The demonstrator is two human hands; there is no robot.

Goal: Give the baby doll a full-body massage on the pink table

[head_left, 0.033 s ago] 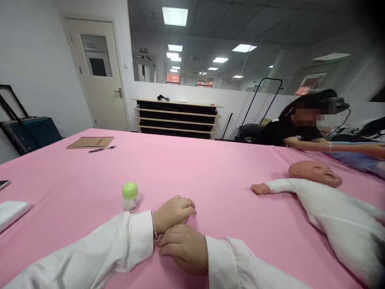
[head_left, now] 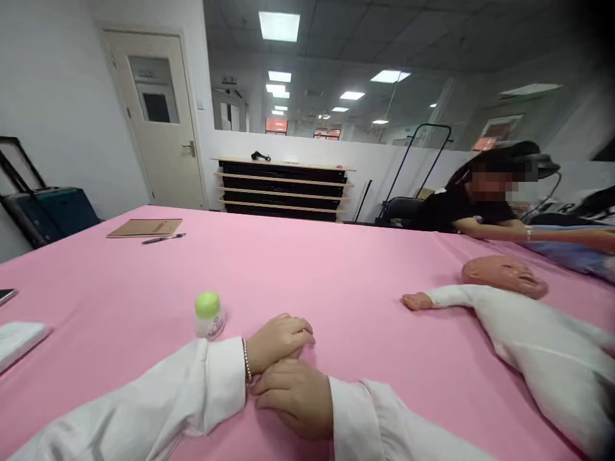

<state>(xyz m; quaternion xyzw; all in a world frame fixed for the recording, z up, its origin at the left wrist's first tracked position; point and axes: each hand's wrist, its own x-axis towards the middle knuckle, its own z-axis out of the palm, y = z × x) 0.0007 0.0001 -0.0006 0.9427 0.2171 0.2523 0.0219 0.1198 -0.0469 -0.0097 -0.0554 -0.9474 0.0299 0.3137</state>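
**Green-lidded jar point(head_left: 209, 323) just past the left wrist, hands stacked on pink cloth**

Jar upright on the pink cloth point(head_left: 336, 269), left of and beyond the left hand point(head_left: 278, 342). Left sleeve point(head_left: 177, 390) lies across its near side, in the way from the body; can't tell if sleeve and jar touch. White flat object point(head_left: 19, 342) well left of both hands, dark-edged slab point(head_left: 6, 295) a bit beyond it, cut by frame. Brown notebook point(head_left: 145, 228) and pen point(head_left: 163, 239) far ahead-left of the hands. Baby doll point(head_left: 523, 339) in white, on its back, well right of the hands, one arm stretched toward them. Past the doll, a co-worker point(head_left: 480, 208) reaches an arm over blue cloth point(head_left: 562, 253). Shelf rack point(head_left: 283, 186) beyond the table, straight ahead.

Left hand: palm down on the cloth, fingers together, loosely bent, bracelet point(head_left: 246, 360) at wrist. Right hand point(head_left: 295, 397): fingers half-curled, pressed against left hand's heel near the bracelet. Palm sides hidden; can't tell how far either is spread.
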